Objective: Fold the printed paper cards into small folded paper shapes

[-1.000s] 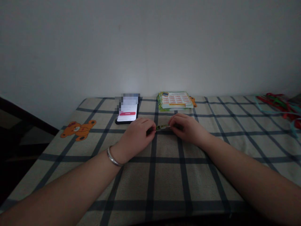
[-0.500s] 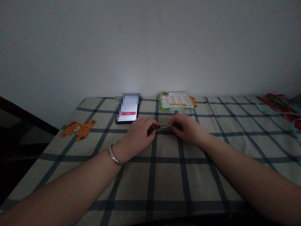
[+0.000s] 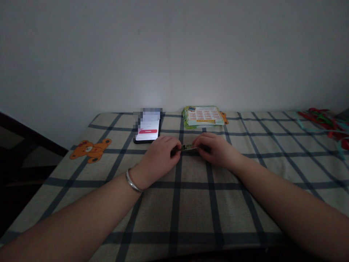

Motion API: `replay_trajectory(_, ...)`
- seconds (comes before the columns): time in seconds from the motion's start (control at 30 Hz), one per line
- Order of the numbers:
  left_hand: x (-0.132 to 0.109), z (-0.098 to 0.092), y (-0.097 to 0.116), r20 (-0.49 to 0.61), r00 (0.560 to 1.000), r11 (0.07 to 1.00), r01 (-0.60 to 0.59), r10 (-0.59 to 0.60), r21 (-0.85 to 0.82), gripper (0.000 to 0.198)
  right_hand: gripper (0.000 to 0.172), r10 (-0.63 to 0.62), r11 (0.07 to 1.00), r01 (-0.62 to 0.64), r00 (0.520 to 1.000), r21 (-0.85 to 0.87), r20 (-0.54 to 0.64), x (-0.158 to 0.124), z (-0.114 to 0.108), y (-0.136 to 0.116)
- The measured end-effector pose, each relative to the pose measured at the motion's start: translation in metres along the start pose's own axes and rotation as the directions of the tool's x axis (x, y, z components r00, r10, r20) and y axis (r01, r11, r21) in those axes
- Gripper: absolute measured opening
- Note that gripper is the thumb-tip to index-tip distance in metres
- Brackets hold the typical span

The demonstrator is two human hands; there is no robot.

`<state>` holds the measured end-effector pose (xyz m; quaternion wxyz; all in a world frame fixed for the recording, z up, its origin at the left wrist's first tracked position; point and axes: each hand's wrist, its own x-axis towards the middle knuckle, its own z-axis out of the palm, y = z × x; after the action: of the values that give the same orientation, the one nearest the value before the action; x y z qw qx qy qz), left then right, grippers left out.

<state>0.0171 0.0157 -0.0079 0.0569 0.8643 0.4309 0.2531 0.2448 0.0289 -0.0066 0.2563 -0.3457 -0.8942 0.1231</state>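
Note:
Both hands pinch a thin, folded piece of printed paper (image 3: 188, 147) from its two ends, low over the checked cloth. My left hand (image 3: 163, 153), with a silver bangle at the wrist, closes on the paper's left end. At the right end, the fingers of my right hand (image 3: 214, 147) are curled round it. Most of the paper is hidden by the fingers, and its print is too small to read. Just beyond my hands lies a stack of printed calendar cards (image 3: 205, 116).
A phone (image 3: 148, 135) with a lit screen lies behind my left hand. Orange bear patches (image 3: 89, 150) decorate the checked tablecloth (image 3: 152, 222). Tangled red, green and pale blue ribbons (image 3: 327, 123) lie at the far right. A white wall (image 3: 174, 54) rises behind the table.
My right hand has shifted slightly left along the paper, and the paper's visible part has tilted a little. The left hand has hardly moved.

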Motion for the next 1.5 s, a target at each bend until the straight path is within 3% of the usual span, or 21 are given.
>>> replay_trajectory(0.33,-0.003,-0.003,0.006,0.031,0.993,0.978,-0.113,0.109,0.176,0.011,0.015,-0.057,0.997,0.058,0.998,0.041,-0.014,-0.001,0.003,0.005)
replay_trajectory(0.57,-0.002,-0.004,0.008,0.005,0.999,0.969,-0.045,0.045,0.242,0.011,0.016,-0.058,0.998,0.057,0.998,0.003,0.012,-0.002,0.002,0.004)
replay_trajectory(0.9,-0.004,-0.005,0.007,-0.059,0.982,0.915,-0.143,0.178,0.378,0.009,0.014,-0.052,0.999,0.052,0.998,-0.005,0.017,0.000,0.001,0.002)
replay_trajectory(1.07,-0.003,-0.005,0.005,-0.067,0.984,0.932,-0.133,0.164,0.337,0.006,0.014,-0.066,0.998,0.066,0.998,0.009,0.018,0.000,0.002,0.004)
replay_trajectory(1.33,-0.003,0.001,-0.006,-0.084,0.988,0.985,-0.114,0.126,0.132,0.005,0.013,-0.063,0.997,0.063,0.998,0.034,0.006,0.000,0.001,0.004)
replay_trajectory(1.5,-0.002,0.000,-0.007,-0.056,0.987,0.980,-0.144,0.153,0.138,0.007,0.017,-0.073,0.996,0.074,0.997,0.041,-0.008,-0.002,0.000,0.004)
